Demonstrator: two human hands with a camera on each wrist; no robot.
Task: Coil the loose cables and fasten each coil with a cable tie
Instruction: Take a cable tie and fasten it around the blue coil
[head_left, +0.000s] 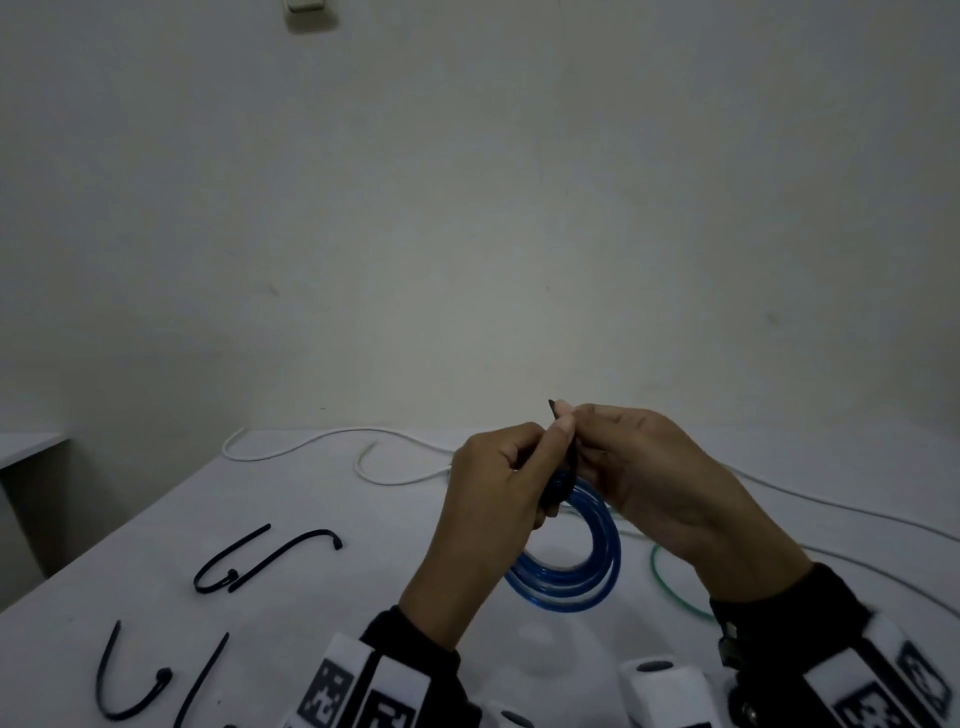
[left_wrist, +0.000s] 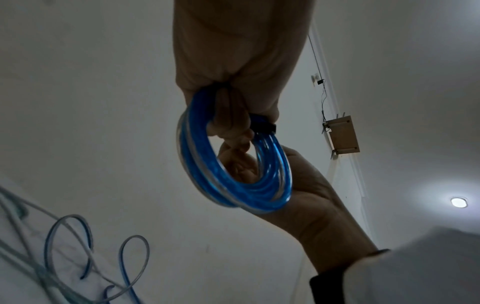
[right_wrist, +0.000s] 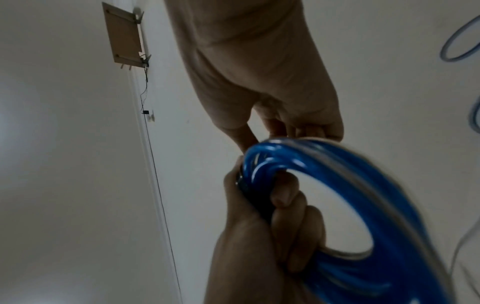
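Above the table I hold a blue cable coil (head_left: 566, 592) (left_wrist: 200, 176) (right_wrist: 389, 216) that hangs below both hands. My left hand (head_left: 524, 467) (right_wrist: 272, 216) grips the coil's top, fingers curled through the ring. A black cable tie (head_left: 571, 462) (left_wrist: 262, 125) (right_wrist: 257, 197) wraps the coil at that spot. The tie's tail sticks up between the hands, and my right hand (head_left: 592, 436) (right_wrist: 309, 129) pinches it between thumb and fingertips. The tie's head is mostly hidden under my left thumb.
Spare black cable ties (head_left: 270, 556) lie on the white table (head_left: 363, 571) at the left front. A loose white cable (head_left: 322, 441) runs along the far edge, a green cable (head_left: 670, 587) lies under my right wrist, and loose bluish cables (left_wrist: 85, 246) lie beside them.
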